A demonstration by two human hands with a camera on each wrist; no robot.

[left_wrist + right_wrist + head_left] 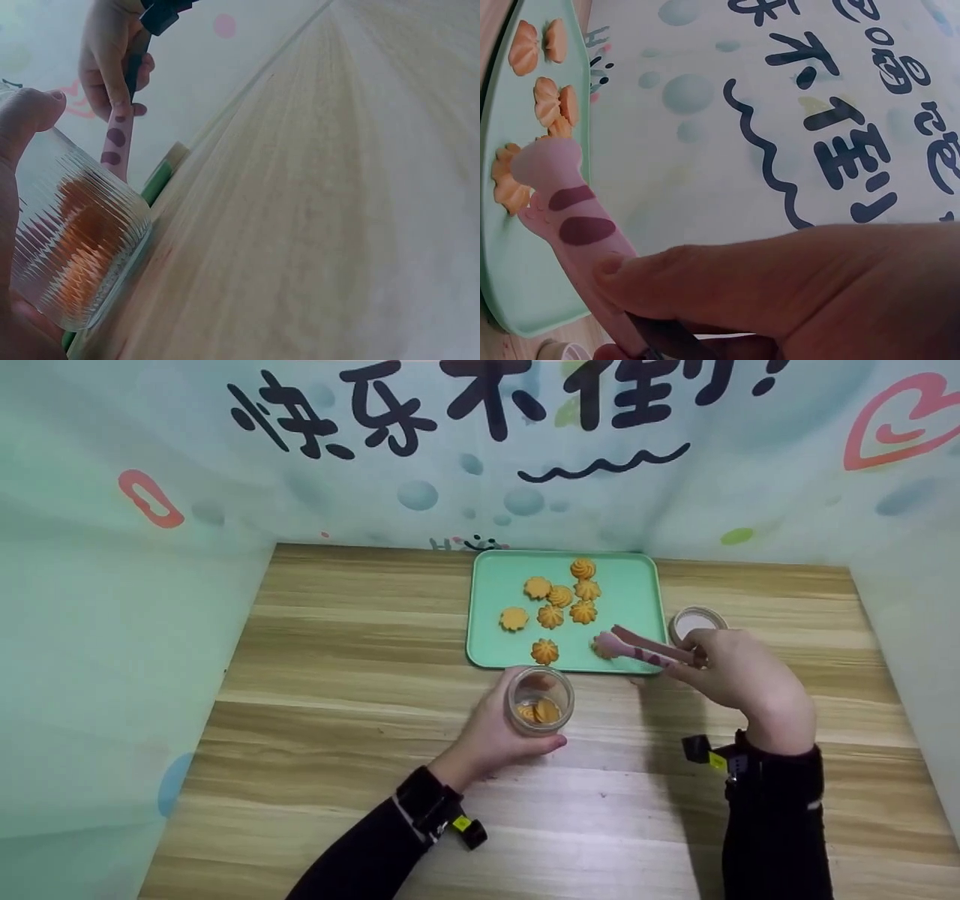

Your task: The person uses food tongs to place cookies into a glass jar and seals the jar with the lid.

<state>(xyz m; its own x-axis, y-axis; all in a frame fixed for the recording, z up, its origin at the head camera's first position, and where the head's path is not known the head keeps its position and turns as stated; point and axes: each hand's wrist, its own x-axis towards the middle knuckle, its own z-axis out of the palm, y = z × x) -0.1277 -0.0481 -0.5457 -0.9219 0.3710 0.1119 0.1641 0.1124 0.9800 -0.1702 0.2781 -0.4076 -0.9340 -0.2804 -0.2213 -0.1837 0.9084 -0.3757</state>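
My left hand [491,727] grips a clear ribbed glass jar [540,727] with a few cookies [546,710] at its bottom, just in front of the tray. The jar's ribbed wall shows close up in the left wrist view. In my right hand [731,671] is a pair of pink tongs [645,649] with dark stripes and paw-shaped tips. The tong tips are around a cookie [510,180] at the tray's near right corner, partly hiding it. Several golden flower-shaped cookies [550,616] lie on the mint green tray [491,574].
A round lid [696,622] lies on the wooden table [337,660] just right of the tray, partly behind my right hand. A printed curtain [360,495] with dark lettering hangs right behind the tray and along the sides.
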